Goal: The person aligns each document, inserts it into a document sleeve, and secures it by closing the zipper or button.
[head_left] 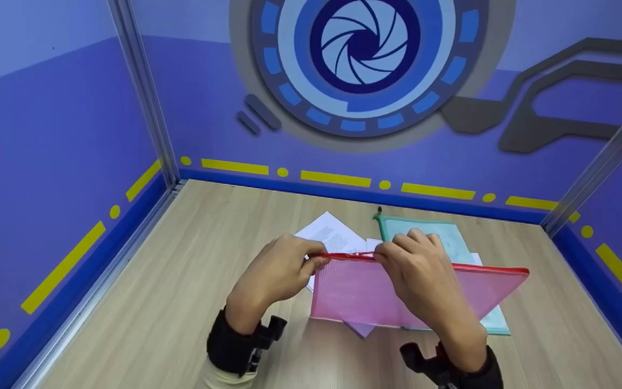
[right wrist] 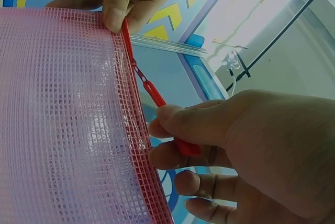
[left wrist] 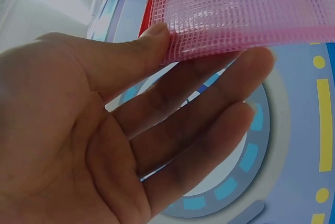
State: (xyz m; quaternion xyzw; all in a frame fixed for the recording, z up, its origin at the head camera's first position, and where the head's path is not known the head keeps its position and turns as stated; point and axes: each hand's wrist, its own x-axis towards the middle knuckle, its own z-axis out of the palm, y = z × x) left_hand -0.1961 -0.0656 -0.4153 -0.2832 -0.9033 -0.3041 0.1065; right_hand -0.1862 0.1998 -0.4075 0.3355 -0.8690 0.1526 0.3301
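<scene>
A pink mesh zipper pouch (head_left: pixel 354 292) with a red zipper edge is held up on its side above the table. My left hand (head_left: pixel 278 270) pinches its top left corner between thumb and fingers, as the left wrist view also shows. The right hand (head_left: pixel 424 281) pinches the red zipper pull (right wrist: pixel 155 94) between thumb and forefinger. In the right wrist view the pull's cord runs from the slider, which sits a little below the left hand's corner. The right hand's other fingers (right wrist: pixel 209 185) are loosely bent beside the zipper edge.
Behind the pouch, printed paper sheets (head_left: pixel 332 229) lie on the wooden table (head_left: pixel 127 302). A green zipper pouch (head_left: pixel 424 232) lies there too, partly hidden by the right hand and the pink pouch. Blue printed walls (head_left: pixel 197 108) enclose the table on its back and sides.
</scene>
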